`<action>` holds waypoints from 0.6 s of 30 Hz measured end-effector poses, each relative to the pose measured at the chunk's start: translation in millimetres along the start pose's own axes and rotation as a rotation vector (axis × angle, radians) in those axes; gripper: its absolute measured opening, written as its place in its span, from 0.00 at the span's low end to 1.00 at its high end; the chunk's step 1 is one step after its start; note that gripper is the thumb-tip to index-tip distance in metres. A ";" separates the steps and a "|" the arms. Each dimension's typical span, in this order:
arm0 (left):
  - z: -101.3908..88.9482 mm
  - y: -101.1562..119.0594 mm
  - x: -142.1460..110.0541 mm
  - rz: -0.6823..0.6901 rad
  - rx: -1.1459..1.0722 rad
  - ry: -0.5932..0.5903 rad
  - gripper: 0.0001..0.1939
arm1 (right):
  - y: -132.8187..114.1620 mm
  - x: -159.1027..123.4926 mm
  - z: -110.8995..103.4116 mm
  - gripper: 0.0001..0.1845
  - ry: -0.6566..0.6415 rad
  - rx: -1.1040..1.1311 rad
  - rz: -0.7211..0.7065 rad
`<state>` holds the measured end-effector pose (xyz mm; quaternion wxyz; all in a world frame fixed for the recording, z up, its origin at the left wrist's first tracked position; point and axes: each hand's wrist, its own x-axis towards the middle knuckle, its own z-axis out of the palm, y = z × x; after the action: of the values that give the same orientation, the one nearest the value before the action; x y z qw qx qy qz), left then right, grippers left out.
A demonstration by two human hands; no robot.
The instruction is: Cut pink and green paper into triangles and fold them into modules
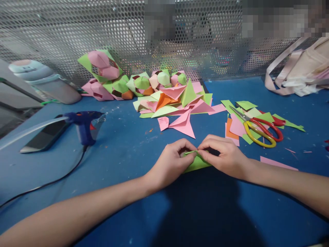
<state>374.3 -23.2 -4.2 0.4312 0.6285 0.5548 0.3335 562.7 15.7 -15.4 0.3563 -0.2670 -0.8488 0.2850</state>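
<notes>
No text, brand or number is legible anywhere.

From the person's head, the camera looks forward and down, with the left hand (171, 160) close at six o'clock and the right hand (227, 156) at four. The perforated metal screen (123, 36) spans twelve.

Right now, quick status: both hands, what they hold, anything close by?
Left hand and right hand pinching green paper. Paper partly hidden by the hands. Pink folded paper just beyond; scissors farther right, on paper scraps.
</notes>
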 end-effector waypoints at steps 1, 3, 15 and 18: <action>0.2 -1.1 -0.2 0.002 0.006 -0.001 0.05 | 0.9 -0.4 0.3 0.04 0.005 -0.005 -0.004; -0.1 -1.2 -1.2 -0.007 -0.004 -0.011 0.05 | 2.4 -1.0 0.6 0.05 0.018 -0.020 -0.025; -9.0 4.6 -2.4 0.140 0.053 -0.070 0.11 | 7.0 -0.7 -0.9 0.05 0.074 -0.064 -0.132; -7.6 1.7 -2.5 0.179 0.070 -0.046 0.11 | 7.1 -1.2 -1.3 0.05 0.076 -0.078 -0.154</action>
<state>367.8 -24.4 0.6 0.3900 0.6978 0.4977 0.3365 566.2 20.2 -20.0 0.3983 -0.2254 -0.8632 0.2132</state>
